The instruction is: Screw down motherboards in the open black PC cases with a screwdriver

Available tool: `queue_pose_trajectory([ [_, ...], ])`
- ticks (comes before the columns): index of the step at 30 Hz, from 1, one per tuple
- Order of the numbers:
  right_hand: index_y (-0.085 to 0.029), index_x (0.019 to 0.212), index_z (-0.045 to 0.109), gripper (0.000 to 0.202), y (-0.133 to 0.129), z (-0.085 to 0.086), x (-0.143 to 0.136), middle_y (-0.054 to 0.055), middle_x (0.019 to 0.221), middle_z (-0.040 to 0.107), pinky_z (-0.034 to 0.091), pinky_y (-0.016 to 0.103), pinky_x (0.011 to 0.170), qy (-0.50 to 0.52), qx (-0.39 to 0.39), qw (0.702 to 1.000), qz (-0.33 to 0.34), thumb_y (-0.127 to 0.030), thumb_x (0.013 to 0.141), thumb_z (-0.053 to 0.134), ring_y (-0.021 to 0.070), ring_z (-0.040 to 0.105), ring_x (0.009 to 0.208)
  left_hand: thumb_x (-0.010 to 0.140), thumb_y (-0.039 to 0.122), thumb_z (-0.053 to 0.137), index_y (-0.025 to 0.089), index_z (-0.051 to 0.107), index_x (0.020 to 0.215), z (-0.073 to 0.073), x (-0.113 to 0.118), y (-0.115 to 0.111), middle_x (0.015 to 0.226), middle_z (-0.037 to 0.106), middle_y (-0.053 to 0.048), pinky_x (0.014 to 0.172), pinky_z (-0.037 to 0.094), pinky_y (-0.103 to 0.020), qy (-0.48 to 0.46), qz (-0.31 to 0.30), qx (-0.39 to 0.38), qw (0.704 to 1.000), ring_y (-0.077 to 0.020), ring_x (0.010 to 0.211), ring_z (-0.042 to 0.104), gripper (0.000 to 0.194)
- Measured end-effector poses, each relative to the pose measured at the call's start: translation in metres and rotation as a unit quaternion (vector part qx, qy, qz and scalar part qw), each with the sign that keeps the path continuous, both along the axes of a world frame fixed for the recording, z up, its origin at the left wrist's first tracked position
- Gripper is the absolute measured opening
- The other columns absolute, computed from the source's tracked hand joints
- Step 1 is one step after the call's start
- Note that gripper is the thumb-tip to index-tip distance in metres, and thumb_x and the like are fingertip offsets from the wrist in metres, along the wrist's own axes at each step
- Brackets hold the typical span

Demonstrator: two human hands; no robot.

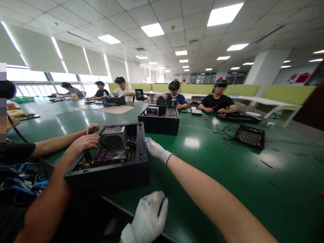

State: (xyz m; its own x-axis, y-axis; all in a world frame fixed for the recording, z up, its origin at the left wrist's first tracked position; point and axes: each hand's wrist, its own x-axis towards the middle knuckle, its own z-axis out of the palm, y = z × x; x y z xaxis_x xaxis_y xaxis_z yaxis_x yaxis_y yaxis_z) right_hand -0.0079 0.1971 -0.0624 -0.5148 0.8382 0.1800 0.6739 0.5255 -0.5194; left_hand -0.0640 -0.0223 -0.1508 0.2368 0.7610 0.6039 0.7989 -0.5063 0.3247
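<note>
A black computer case [111, 172] lies on its side with its top open, showing a power supply [113, 137] and a motherboard [113, 155]. My right hand [157, 151], in a white glove with blue fingertips, reaches to the outside of the case's right wall. Its fingers are stretched out, and the tips touch or nearly touch the wall. By the table's near edge is my left hand [150, 214], gloved alike, with its fingers curled in and the thumb beside them. Nothing shows in it, though the palm side is hidden. A co-worker's bare hand [87, 142] rests on the case's left edge.
Another open computer case [159, 125] stands farther back on the green table [192, 162]. A black metal frame part [249, 136] and loose cables lie to the right. Bundled blue and black cables [25, 179] are at lower left. Several people sit across the table with computer cases.
</note>
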Motion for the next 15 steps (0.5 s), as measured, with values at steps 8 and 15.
queue_pose_trajectory([
  [8, -0.001, 0.158, 0.031, 0.087, 0.077, -0.001, 0.055, 0.026, 0.164, 0.031, 0.026, 0.044, 0.122, -0.153, 0.043, 0.982, -0.1, -0.057, 0.094, 0.049, 0.0366, 0.029, 0.152, 0.104, 0.029, 0.044, 0.022, 0.058, 0.102, -0.031, -0.004, 0.015, 0.086, 0.068, -0.005, 0.066, 0.055, -0.032, -0.061, 0.071, 0.04, 0.995, -0.0196, 0.075, 0.069, 0.017],
  [15, -0.008, 0.157, 0.033, 0.082, 0.167, 0.024, 0.086, 0.023, 0.164, 0.03, 0.023, 0.05, 0.121, -0.236, 0.131, 0.947, -0.175, -0.049, 0.089, 0.055, 0.038, 0.023, 0.152, 0.102, 0.035, 0.056, 0.02, 0.065, 0.118, -0.017, -0.006, 0.011, 0.117, 0.067, -0.008, 0.084, 0.059, -0.037, -0.035, 0.043, -0.051, 0.997, -0.02, 0.098, 0.067, 0.023],
])
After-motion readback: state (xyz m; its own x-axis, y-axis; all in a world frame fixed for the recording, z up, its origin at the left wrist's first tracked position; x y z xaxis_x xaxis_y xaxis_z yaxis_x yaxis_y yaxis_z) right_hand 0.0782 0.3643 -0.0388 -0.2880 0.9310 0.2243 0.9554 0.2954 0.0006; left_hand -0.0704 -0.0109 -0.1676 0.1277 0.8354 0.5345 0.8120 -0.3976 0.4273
